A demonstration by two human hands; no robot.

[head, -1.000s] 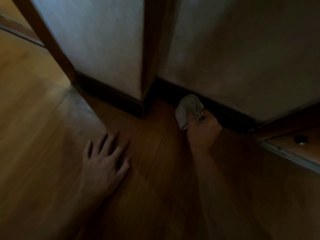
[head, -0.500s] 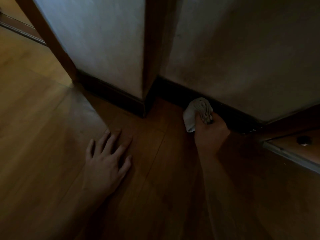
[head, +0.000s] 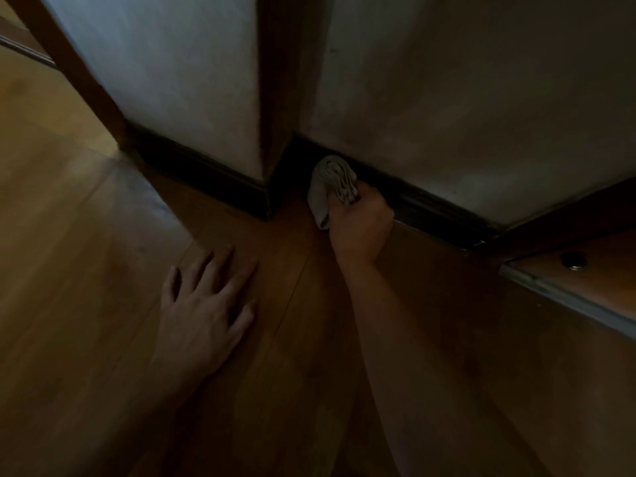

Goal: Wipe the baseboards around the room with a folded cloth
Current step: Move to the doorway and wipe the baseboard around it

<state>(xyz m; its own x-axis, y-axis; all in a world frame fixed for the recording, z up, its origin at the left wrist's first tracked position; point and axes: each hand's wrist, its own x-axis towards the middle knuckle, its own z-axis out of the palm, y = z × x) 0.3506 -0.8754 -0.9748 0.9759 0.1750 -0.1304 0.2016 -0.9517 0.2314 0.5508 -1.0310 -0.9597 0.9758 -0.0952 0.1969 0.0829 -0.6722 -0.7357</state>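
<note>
Your left hand (head: 206, 315) rests flat on the wooden floor (head: 86, 287), fingers spread. Farther ahead, your right hand (head: 359, 225) grips the folded cloth (head: 328, 182), which presses against the dark baseboard (head: 430, 208) near the corner.

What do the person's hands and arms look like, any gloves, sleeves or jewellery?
Both bare. The left hand and right hand wear no gloves; no ring, watch or band shows. The right forearm and left forearm show no sleeve within the frame. Light is dim, so small marks cannot be told.
</note>
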